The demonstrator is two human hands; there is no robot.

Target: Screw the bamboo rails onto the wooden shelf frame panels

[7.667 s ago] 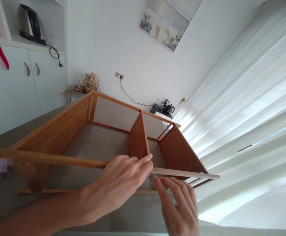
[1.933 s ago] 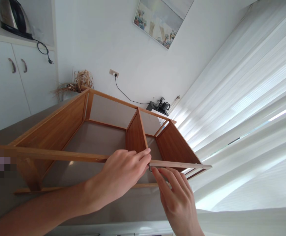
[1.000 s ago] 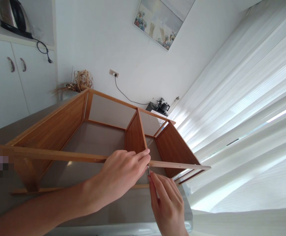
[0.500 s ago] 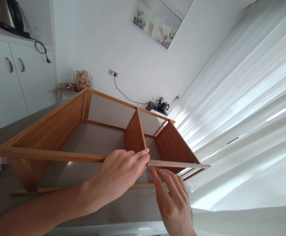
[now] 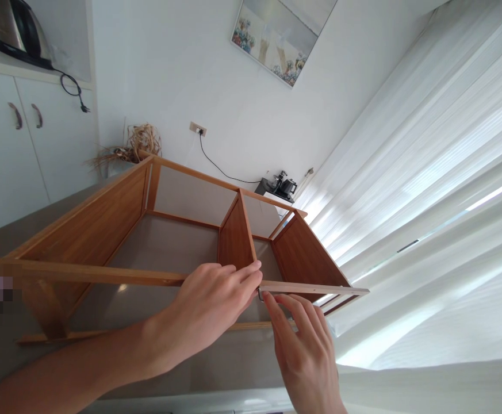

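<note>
A brown wooden shelf frame [image 5: 117, 272] lies on its side, with its panels standing up between long rails. Over the near rail, where the middle panel [image 5: 236, 233] meets it, my left hand [image 5: 216, 299] is closed, fingers wrapped on the wood. Just right of those fingertips, my right hand [image 5: 302, 345] pinches a small bent metal hex key [image 5: 260, 294] between thumb and forefinger. The key's upper end meets the rail by my left fingers; its exact seat is hidden.
White curtains [image 5: 427, 230] hang close along the right side. Behind the frame are dried plants [image 5: 145, 141], a black appliance with a kettle [image 5: 287, 186] and a wall socket [image 5: 198, 128]. A steel kettle [image 5: 22, 31] with a loose cord stands on the left cabinet.
Both hands stay at the same joint. My right hand has shifted only slightly, with the hex key still in its fingers.
</note>
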